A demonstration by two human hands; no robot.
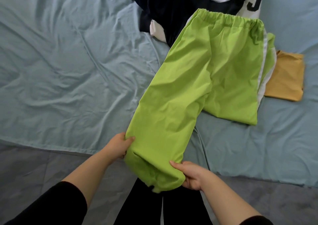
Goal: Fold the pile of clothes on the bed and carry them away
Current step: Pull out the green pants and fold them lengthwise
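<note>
Fingers of left hand (118, 146) and right hand (191, 177) grip one green trouser leg (163, 121) near one yellow garment (285, 77).

Soft, even daylight, faint shadows, wide-angle bending at edges

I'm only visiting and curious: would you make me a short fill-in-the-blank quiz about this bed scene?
1. The left hand and right hand both hold a leg end of the trousers, whose colour is lime ____.
2. The folded mustard garment lies on the trousers' ____ side.
3. The person's sleeve is ____.

Missing words: green; right; black.
</note>
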